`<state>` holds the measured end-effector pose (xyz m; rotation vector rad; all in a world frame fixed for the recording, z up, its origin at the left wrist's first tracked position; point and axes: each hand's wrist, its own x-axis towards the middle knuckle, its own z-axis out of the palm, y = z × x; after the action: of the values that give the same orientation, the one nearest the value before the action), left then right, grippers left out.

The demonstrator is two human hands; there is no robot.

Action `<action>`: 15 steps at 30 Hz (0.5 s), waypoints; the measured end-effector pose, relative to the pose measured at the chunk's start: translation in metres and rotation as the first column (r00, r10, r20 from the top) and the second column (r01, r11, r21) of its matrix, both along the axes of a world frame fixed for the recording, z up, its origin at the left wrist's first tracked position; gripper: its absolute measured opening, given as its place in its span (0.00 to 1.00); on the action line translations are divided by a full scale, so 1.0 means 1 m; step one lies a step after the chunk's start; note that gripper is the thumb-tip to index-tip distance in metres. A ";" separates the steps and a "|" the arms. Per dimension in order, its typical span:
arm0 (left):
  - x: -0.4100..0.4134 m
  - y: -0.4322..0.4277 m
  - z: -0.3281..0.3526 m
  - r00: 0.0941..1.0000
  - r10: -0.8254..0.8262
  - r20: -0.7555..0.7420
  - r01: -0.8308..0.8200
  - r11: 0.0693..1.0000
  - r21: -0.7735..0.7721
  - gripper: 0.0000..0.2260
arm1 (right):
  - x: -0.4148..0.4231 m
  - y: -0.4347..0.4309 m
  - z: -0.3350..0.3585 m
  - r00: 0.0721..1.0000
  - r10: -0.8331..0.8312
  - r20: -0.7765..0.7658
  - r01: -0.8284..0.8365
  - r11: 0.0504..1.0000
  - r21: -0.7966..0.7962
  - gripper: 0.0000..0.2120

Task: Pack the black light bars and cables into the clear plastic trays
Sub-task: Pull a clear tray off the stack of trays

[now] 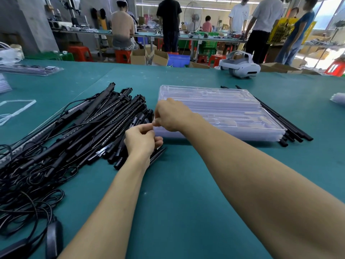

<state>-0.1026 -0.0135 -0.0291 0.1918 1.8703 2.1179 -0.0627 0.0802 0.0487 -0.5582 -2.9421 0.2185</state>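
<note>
A heap of long black light bars [104,124] was laid left of centre on the green table mat [177,193], long axes running from near left to far right; tangled black cables [28,184] were spread at its near-left end; a stack of clear moulded plastic trays [224,113] was set just right, long side across the table; the left hand [141,141] and right hand [171,116] were held with fingers curled, fingertips met between heap and stack; whether anything was pinched could not be told.
</note>
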 end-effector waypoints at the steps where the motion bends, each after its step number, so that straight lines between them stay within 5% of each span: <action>1: 0.001 0.000 0.001 1.000 -0.001 -0.001 0.001 1.000 0.000 0.11 | 0.000 -0.001 0.000 1.000 0.012 0.003 -0.013 1.000 0.023 0.09; 6: 0.004 -0.001 0.004 1.000 0.011 -0.001 -0.011 1.000 -0.006 0.06 | 0.004 -0.003 -0.005 0.998 0.058 0.032 -0.062 0.984 0.165 0.19; 11: 0.009 0.000 0.006 0.997 0.046 -0.060 -0.048 0.998 -0.039 0.05 | 0.006 -0.002 -0.007 0.994 0.100 0.040 -0.107 0.968 0.226 0.17; 15: 0.004 0.004 0.014 0.997 0.061 0.054 -0.062 0.998 0.005 0.11 | 0.005 0.003 -0.011 0.991 0.127 0.029 -0.130 0.972 0.195 0.15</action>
<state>-0.0985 -0.0091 -0.0151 0.0792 1.8620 2.1476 -0.0577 0.0827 0.0376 -0.3438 -2.9711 -0.0645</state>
